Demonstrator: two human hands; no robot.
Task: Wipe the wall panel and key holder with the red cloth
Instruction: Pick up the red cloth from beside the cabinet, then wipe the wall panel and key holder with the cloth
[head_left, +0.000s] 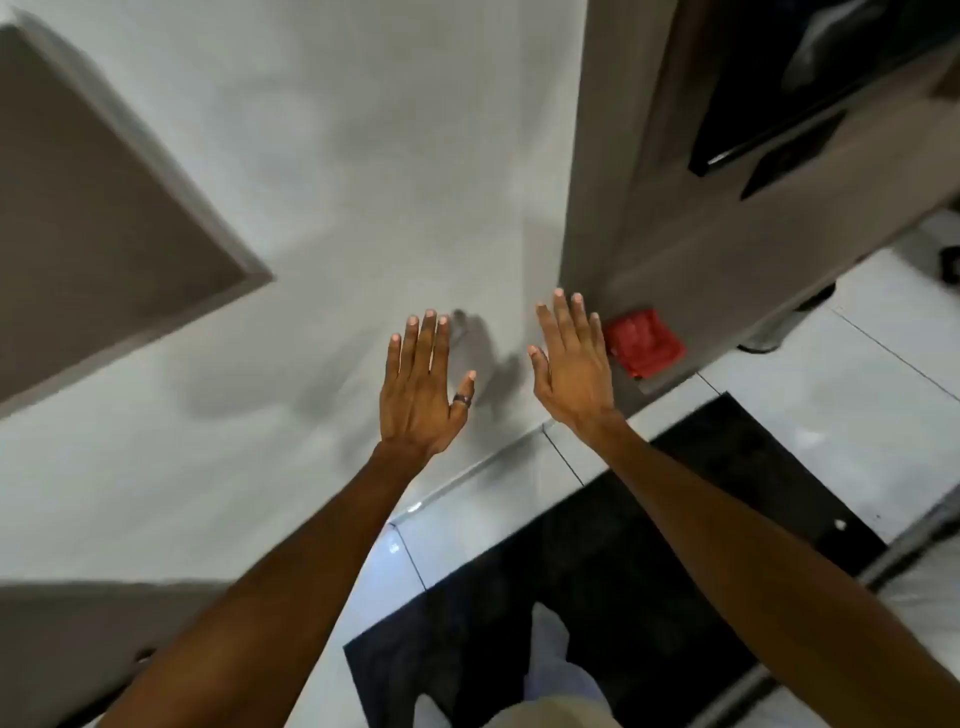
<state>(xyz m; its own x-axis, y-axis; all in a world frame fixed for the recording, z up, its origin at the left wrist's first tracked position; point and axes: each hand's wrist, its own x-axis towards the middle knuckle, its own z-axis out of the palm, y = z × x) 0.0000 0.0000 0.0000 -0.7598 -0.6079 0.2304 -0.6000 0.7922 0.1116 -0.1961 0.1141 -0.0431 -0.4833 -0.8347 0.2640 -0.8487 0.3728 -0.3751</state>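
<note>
The red cloth (645, 342) lies folded on the low ledge of a grey-brown wall panel (675, 223) to the right. My right hand (571, 364) is stretched out flat with fingers apart, just left of the cloth and not touching it. My left hand (423, 387) is also held out flat and empty in front of the white wall (363, 156), a dark ring on its thumb. A key holder is not identifiable in this view.
A grey-brown framed panel (93, 218) hangs on the white wall at the left. A black screen or cabinet (810, 78) is mounted at the upper right. Below are white floor tiles (831, 395) and a black mat (623, 571).
</note>
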